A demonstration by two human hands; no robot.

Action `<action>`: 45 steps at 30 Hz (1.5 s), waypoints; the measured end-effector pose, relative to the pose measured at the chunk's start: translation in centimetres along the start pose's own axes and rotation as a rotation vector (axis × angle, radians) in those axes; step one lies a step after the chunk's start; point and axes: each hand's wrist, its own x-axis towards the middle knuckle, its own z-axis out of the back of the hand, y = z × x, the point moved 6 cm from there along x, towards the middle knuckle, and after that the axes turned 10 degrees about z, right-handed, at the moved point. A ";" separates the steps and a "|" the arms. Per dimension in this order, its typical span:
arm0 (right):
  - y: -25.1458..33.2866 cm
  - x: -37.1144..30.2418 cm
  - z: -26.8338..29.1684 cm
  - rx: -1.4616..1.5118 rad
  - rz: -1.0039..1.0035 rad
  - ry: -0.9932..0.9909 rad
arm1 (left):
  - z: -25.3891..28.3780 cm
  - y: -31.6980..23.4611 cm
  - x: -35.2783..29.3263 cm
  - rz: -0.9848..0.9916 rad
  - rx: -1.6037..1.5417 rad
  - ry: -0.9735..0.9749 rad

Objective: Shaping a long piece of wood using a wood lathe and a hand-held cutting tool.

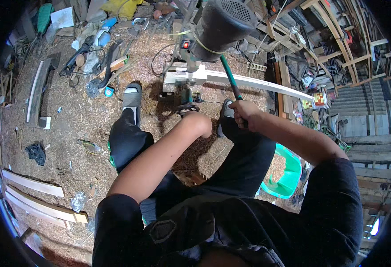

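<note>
A bench drilling machine with a black cylindrical motor (223,29) stands in front of me. A long pale wooden board (253,82) lies across its table under the head, reaching out to the right. My right hand (245,114) is wrapped round the black grip of the machine's green lever (229,76), which slants up to the head. My left hand (197,124) is curled at the near edge of a dark handwheel (188,108) below the machine table. Its fingers are mostly hidden, so what they hold cannot be made out.
Wood chips cover the floor. A green plastic stool (288,178) is by my right leg. Tins (316,100) stand near the board's far right end. Cut boards (44,202) lie at lower left, and tools and a blue bottle (104,34) at upper left.
</note>
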 end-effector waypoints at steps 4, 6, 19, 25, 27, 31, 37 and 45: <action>-0.2 0.9 0.0 -0.013 0.060 -0.018 | 0.4 1.4 -1.5 -0.007 -0.021 -0.026; 0.3 0.6 0.0 -0.064 0.106 -0.042 | 1.2 2.5 -2.0 -0.025 -0.035 -0.109; -4.9 3.0 -1.3 -0.173 0.304 -0.071 | 3.5 6.9 -2.2 -0.023 -0.143 -0.182; -5.9 4.1 -0.9 -0.270 0.332 -0.141 | 4.8 7.2 -0.1 0.111 -0.091 -0.146; -5.1 3.3 -0.4 -0.263 0.321 -0.142 | 4.4 6.1 0.2 0.147 -0.104 -0.119; -3.4 3.9 0.2 -0.209 0.350 -0.103 | 1.5 4.8 1.9 0.250 -0.127 -0.107; -3.5 2.8 -1.3 -0.111 0.370 -0.023 | -6.9 5.3 9.3 0.422 -0.469 -0.481; -3.8 3.4 -0.5 0.043 0.416 -0.164 | -10.1 3.6 10.2 0.412 -0.769 -1.167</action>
